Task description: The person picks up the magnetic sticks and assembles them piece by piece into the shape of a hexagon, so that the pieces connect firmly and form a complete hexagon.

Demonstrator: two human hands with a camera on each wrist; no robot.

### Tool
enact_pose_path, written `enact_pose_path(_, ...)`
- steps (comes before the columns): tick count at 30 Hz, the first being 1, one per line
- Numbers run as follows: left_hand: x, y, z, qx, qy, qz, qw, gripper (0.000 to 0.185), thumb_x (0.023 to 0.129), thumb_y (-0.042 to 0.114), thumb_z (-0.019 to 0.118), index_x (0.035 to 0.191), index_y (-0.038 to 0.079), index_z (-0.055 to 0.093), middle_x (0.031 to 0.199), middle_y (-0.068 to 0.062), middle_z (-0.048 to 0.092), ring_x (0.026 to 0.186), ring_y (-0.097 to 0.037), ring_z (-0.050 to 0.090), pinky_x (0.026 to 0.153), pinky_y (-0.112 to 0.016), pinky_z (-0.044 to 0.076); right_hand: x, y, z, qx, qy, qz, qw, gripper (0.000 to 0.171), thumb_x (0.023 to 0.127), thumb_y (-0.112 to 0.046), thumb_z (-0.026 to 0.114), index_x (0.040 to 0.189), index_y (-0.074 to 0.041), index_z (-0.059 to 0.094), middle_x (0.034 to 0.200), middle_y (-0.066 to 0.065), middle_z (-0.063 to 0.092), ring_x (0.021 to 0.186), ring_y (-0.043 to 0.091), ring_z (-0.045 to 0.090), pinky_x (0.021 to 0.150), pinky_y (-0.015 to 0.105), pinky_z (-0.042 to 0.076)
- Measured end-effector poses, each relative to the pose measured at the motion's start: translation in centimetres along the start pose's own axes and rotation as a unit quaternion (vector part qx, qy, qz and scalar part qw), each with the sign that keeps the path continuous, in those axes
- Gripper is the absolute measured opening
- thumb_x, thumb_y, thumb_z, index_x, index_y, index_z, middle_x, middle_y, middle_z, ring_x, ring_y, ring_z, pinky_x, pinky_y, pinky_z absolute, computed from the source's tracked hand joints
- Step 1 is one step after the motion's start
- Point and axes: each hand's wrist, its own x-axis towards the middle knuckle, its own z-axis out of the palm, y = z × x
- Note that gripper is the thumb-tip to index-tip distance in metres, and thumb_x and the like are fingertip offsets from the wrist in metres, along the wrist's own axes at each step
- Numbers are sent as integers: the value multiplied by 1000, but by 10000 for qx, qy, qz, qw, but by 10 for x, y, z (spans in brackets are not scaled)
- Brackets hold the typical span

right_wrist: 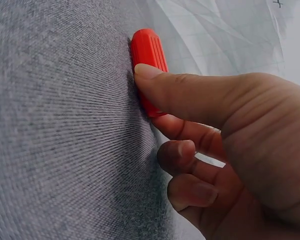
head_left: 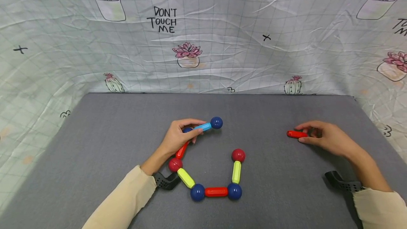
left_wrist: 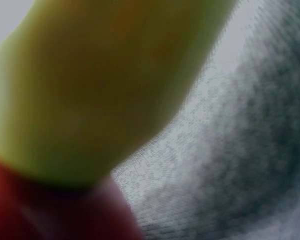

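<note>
Between thumb and fingers, my left hand (head_left: 179,135) holds a light blue rod (head_left: 202,127) with a dark blue ball (head_left: 216,122) on its far end. Another blue ball (head_left: 187,129) shows partly behind that hand. From there a chain runs down: red rod (head_left: 181,150), red ball (head_left: 175,164), yellow-green rod (head_left: 186,178), blue ball (head_left: 198,192), red rod (head_left: 216,192), blue ball (head_left: 234,191), yellow-green rod (head_left: 236,172), red ball (head_left: 238,155). Off to the right, my right hand (head_left: 327,138) pinches a separate red rod (right_wrist: 149,47) by one end, close to the cloth.
Grey cloth (head_left: 267,165) covers the tabletop. A white printed sheet (head_left: 229,45) rises behind it and at both sides. Black wrist straps (head_left: 344,183) sit on both wrists. In the left wrist view, a blurred yellow-green rod (left_wrist: 100,90) fills much of the picture.
</note>
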Motion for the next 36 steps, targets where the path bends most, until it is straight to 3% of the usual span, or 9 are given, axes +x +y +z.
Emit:
enact_pose_path(11,-1,1,0,32,-23,7,10000,24,88,-3,65,111,-7,66,75,-31,58,53,-26,51,48,-28,43,1,-5,5,-192,336,-804,9960,32,82,-23,78,112,-21,68,79,-4,51,67,7,44,56,25,33)
enact_pose_path(17,-1,0,0,72,-28,8,10000,23,88,0,67,111,-5,67,74,-30,58,54,-24,52,49,-28,43,1,-11,8,-74,359,-806,9961,27,84,-22,76,110,-21,69,78,-6,54,66,6,47,56,24,35)
enact_pose_path(24,-1,0,0,64,-7,51,10000,23,88,0,66,110,-6,67,75,-31,58,53,-23,52,49,-28,43,5,-29,11,154,562,-721,9957,28,86,-21,74,113,-21,68,92,-3,63,72,8,54,61,23,41)
enact_pose_path(36,-1,-2,-1,152,-16,95,9998,23,89,1,66,111,-5,67,77,-28,61,54,-22,53,49,-27,43,13,-72,41,714,601,-1179,9886,30,86,-19,74,115,-19,66,90,-6,61,71,10,53,60,25,43)
